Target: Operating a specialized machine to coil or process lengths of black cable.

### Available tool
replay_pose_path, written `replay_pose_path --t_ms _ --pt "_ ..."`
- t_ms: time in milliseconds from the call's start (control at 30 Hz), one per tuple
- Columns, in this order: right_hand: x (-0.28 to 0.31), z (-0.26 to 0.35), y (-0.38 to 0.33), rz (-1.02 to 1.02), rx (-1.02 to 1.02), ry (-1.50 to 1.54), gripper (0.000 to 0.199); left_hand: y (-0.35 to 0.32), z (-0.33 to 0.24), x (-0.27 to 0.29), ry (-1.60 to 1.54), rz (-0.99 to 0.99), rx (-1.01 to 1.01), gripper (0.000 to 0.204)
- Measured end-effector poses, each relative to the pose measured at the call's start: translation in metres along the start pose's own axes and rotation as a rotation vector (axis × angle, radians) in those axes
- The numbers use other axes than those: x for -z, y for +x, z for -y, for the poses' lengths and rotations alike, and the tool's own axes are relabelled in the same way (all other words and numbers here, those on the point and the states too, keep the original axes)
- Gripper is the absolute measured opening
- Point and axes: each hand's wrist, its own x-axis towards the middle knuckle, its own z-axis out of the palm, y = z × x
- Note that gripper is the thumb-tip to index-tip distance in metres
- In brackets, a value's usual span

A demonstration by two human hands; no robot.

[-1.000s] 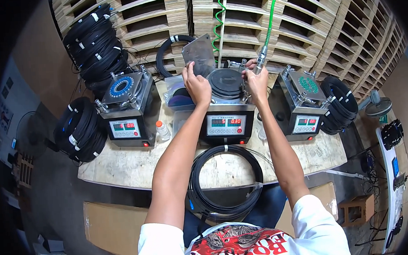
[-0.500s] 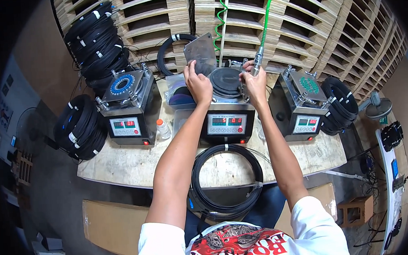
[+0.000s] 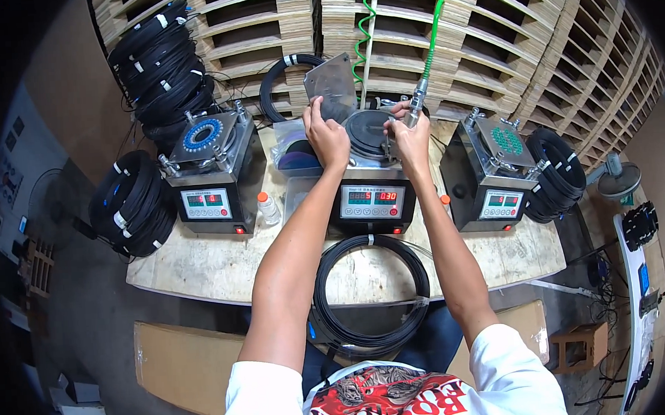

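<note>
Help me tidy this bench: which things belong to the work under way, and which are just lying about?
In use, it seems:
metal plate, in the left hand
metal nozzle on the green hose, in the right hand
middle machine

Apparently lying about:
orange-capped bottle at left
fan at right
cardboard

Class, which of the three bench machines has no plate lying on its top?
The middle machine: its black disc shows, whereas a metal plate with blue pieces tops the left machine and one with green pieces the right machine.
</note>
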Motion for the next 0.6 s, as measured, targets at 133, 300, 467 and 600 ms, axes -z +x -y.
replay_pose_path --t_ms 133,300,467,600 --pt "-0.007 -0.002 0.000 0.016 -0.002 0.020 0.019 0.000 0.000 0.000 -0.014 -0.005 -0.005 0.050" --pt "-0.017 -0.004 0.001 0.003 0.005 0.018 0.019 -0.001 -0.003 0.000 -0.015 -0.015 -0.008 0.048" --pt "-0.032 -0.008 -0.001 -0.041 0.028 0.052 0.020 0.001 0.000 0.001 -0.014 -0.027 -0.011 0.048" --pt "-0.037 -0.017 0.003 -0.053 0.049 0.072 0.022 0.000 -0.002 0.001 -0.019 -0.014 -0.008 0.049"
